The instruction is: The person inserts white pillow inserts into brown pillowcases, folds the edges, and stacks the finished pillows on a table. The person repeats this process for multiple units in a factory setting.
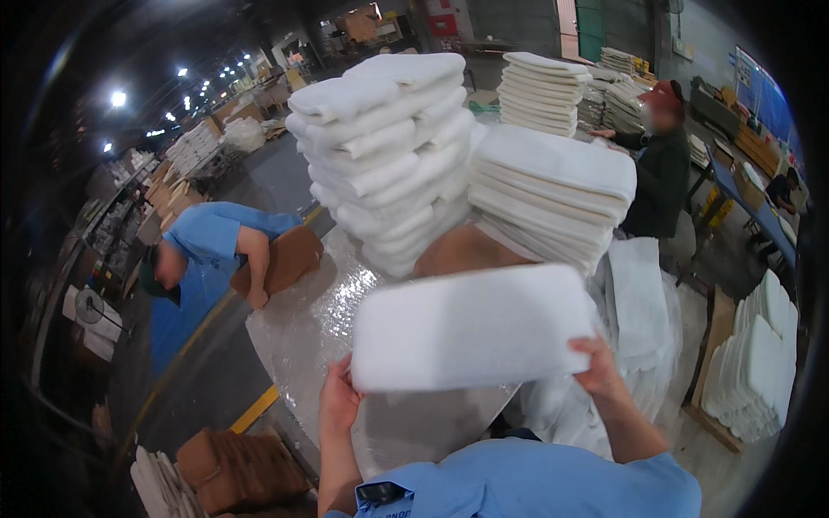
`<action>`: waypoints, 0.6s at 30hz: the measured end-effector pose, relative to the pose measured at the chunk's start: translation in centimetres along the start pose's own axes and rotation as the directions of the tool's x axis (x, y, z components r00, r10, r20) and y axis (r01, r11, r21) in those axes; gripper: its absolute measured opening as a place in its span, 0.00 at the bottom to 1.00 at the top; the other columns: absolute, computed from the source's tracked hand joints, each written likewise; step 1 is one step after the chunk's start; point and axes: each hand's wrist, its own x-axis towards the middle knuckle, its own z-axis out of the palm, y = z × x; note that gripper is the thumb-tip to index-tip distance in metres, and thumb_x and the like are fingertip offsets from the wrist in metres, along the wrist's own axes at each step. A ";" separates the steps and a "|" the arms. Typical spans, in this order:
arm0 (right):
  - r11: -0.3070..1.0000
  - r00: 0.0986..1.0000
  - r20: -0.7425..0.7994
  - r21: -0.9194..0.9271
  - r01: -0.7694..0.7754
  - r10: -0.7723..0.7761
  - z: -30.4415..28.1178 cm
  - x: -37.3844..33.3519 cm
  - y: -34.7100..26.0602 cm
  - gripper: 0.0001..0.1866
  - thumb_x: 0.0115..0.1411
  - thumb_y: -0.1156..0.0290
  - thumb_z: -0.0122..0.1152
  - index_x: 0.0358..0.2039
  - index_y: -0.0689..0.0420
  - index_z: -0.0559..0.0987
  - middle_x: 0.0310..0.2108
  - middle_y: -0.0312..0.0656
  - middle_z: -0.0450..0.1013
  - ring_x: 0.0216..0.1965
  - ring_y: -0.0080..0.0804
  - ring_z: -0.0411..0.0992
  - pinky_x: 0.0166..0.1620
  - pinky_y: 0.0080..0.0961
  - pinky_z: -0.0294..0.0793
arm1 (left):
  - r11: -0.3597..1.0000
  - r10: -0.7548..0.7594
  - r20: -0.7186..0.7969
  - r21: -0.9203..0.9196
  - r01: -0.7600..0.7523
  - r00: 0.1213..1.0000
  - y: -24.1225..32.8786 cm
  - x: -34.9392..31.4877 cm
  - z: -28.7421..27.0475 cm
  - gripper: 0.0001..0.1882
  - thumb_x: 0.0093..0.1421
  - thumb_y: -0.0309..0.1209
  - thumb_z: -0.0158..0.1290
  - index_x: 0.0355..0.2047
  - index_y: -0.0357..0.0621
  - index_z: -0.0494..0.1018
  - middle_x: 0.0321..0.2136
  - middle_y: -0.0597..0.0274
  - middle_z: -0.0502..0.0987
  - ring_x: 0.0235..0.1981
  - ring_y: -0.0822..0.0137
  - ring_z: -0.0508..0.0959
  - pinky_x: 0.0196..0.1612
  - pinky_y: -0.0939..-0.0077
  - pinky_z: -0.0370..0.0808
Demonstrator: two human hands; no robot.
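Our left hand (pixel 340 395) and right hand (pixel 596 369) pinch the white pad's (pixel 473 330) opposite ends; either grip slipping could drop it.

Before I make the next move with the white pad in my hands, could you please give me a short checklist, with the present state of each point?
1. Left hand holding the white pad by its left end: ok.
2. Right hand holding the right end: ok.
3. Tall white stack with even edges: not ok, its layers jut out unevenly.
4. Co-worker at the left apart from the pad: ok, bending over a brown piece.
5. Pad's underside undamaged: cannot tell, it is hidden.
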 end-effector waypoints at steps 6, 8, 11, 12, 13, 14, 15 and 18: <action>0.917 0.919 0.040 -0.094 -0.387 0.392 0.8 -7.3 14.4 0.47 0.56 0.81 0.68 0.76 0.50 0.60 0.65 0.44 0.70 0.66 0.44 0.70 0.68 0.45 0.72 | 0.979 -0.024 -0.429 0.173 0.108 0.903 -4.4 -9.4 -13.2 0.26 0.78 0.42 0.48 0.63 0.32 0.72 0.59 0.50 0.79 0.59 0.57 0.79 0.61 0.60 0.77; 0.893 0.890 0.076 -0.065 -0.446 0.450 1.0 -9.0 17.9 0.47 0.58 0.81 0.69 0.76 0.49 0.59 0.65 0.44 0.69 0.68 0.43 0.68 0.69 0.46 0.71 | 0.977 0.055 -0.427 0.209 0.039 0.903 -5.8 -12.2 -16.2 0.25 0.78 0.41 0.48 0.64 0.32 0.71 0.58 0.51 0.80 0.56 0.56 0.81 0.59 0.58 0.79; 0.842 0.843 0.087 -0.159 -0.515 0.531 1.1 -10.1 20.7 0.48 0.58 0.78 0.73 0.76 0.49 0.60 0.66 0.42 0.69 0.69 0.42 0.67 0.71 0.45 0.67 | 0.963 0.096 -0.558 0.262 0.065 0.824 -6.3 -15.3 -19.5 0.24 0.77 0.39 0.50 0.63 0.32 0.72 0.56 0.51 0.80 0.53 0.57 0.81 0.57 0.60 0.78; 0.835 0.837 0.103 -0.197 -0.513 0.538 1.0 -10.1 21.2 0.48 0.58 0.77 0.74 0.76 0.49 0.60 0.66 0.42 0.69 0.69 0.41 0.67 0.71 0.45 0.67 | 0.957 0.098 -0.566 0.280 0.078 0.819 -6.3 -16.0 -20.1 0.24 0.77 0.40 0.51 0.62 0.32 0.72 0.55 0.52 0.80 0.53 0.59 0.80 0.57 0.63 0.77; 0.826 0.837 0.091 -0.248 -0.506 0.540 1.1 -10.0 21.7 0.47 0.58 0.76 0.75 0.75 0.49 0.61 0.66 0.42 0.70 0.68 0.41 0.67 0.70 0.45 0.68 | 0.952 0.109 -0.562 0.295 0.076 0.820 -6.2 -16.0 -20.5 0.24 0.77 0.41 0.51 0.62 0.31 0.72 0.54 0.52 0.80 0.52 0.61 0.79 0.56 0.65 0.77; 0.813 0.836 0.079 -0.299 -0.500 0.543 1.1 -10.0 22.2 0.47 0.59 0.74 0.75 0.75 0.49 0.61 0.66 0.41 0.70 0.68 0.41 0.68 0.69 0.46 0.69 | 0.948 0.118 -0.559 0.311 0.075 0.821 -6.2 -16.3 -20.9 0.25 0.77 0.41 0.52 0.61 0.30 0.73 0.53 0.53 0.79 0.52 0.63 0.78 0.56 0.68 0.76; 0.804 0.840 0.073 -0.347 -0.484 0.537 1.1 -9.7 22.7 0.46 0.59 0.73 0.76 0.74 0.49 0.62 0.65 0.41 0.71 0.67 0.41 0.68 0.68 0.46 0.69 | 0.946 0.120 -0.559 0.316 0.078 0.820 -6.2 -16.0 -21.0 0.25 0.77 0.42 0.52 0.61 0.30 0.73 0.54 0.52 0.79 0.52 0.62 0.78 0.56 0.68 0.75; 0.734 0.812 0.008 -0.432 -0.524 0.584 0.8 -8.5 25.0 0.44 0.59 0.69 0.77 0.73 0.49 0.63 0.64 0.41 0.72 0.65 0.41 0.70 0.65 0.47 0.71 | 0.941 0.119 -0.592 0.324 0.100 0.798 -7.6 -15.2 -22.0 0.26 0.77 0.44 0.51 0.61 0.31 0.73 0.55 0.51 0.79 0.52 0.62 0.78 0.57 0.68 0.74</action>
